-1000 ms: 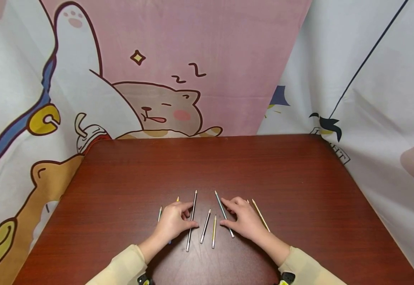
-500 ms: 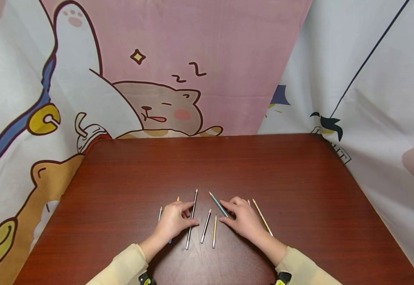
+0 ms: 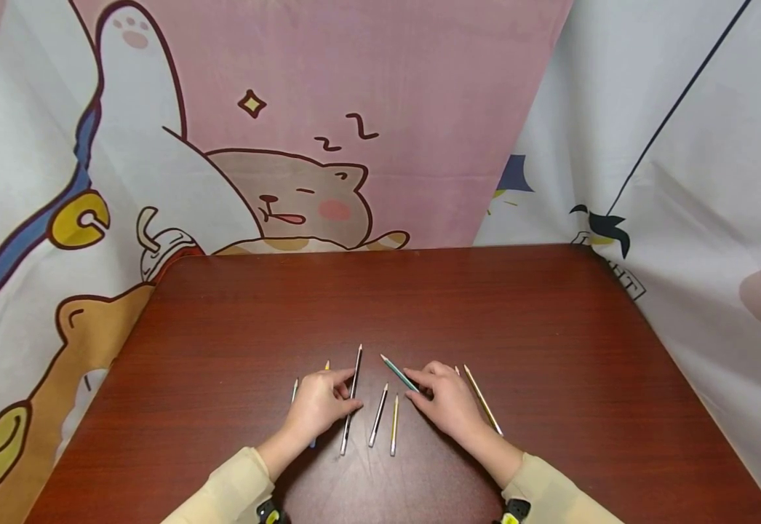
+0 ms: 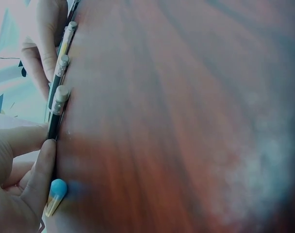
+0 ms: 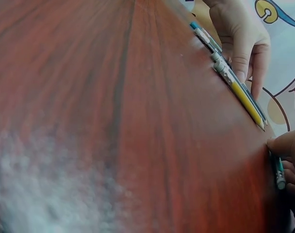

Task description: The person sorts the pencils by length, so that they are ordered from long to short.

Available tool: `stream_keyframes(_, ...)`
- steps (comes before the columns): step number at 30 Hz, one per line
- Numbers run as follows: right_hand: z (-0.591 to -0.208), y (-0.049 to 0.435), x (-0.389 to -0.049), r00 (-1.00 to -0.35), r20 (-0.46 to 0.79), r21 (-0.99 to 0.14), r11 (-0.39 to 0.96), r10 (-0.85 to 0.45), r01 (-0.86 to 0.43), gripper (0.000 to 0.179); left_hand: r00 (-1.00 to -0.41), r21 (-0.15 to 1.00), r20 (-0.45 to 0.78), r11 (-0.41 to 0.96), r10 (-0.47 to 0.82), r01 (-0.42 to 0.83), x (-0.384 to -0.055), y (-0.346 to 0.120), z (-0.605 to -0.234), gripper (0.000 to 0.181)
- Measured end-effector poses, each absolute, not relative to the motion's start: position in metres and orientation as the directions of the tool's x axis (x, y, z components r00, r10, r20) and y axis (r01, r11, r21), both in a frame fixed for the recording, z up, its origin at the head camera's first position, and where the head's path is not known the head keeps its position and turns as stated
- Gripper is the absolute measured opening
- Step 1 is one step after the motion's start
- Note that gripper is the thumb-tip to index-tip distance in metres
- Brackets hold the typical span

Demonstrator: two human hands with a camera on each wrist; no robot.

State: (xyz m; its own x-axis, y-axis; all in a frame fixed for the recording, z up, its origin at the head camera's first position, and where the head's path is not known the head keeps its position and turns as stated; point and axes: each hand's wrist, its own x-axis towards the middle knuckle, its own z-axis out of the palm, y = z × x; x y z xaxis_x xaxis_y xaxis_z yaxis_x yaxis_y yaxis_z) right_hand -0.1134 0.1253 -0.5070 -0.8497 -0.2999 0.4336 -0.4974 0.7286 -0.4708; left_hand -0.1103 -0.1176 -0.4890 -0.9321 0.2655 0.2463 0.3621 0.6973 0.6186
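My left hand [image 3: 318, 402] holds a long dark pencil [image 3: 345, 438] between thumb and index finger. In the left wrist view, that pencil's white eraser end [image 4: 61, 94] points back past the fingertips. Pinched in my right hand [image 3: 447, 400] is a green pencil [image 3: 396, 370], its tip slanting to the far left; its rear end [image 5: 280, 182] shows below the fingers in the right wrist view. Between the hands lie a shorter dark pencil [image 3: 378, 415] and a yellow pencil [image 3: 394, 427], side by side on the table.
Right of my right hand lies a gold-coloured pencil [image 3: 482, 399], with another pencil tip [image 3: 457, 370] beside it. Partly behind my left hand are a green pencil [image 3: 295, 388] and a yellow-tipped one [image 3: 327, 365]. The brown table [image 3: 380, 306] ends at a cartoon-print cloth [image 3: 420, 145].
The green pencil has swung so its tip points further left, and its rear end is now hidden by my right hand. The long dark pencil has slid slightly forward with my left thumb.
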Motion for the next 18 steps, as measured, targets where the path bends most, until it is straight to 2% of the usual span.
stream_keyframes(12, -0.5085, 0.1232, -0.1135, -0.841, 0.467, -0.464, 0.735, -0.272, -0.495, 0.034, -0.938, 0.604, 0.239, 0.718, 0.250, 0.346, -0.1107, -0.1175, -0.4883, 0.044)
stream_keyframes(18, -0.5102, 0.1232, -0.1136, -0.828, 0.494, -0.452, 0.735, -0.264, -0.504, 0.032, -0.925, 0.567, 0.275, 0.734, 0.260, 0.375, -0.1105, -0.1166, -0.4892, 0.040)
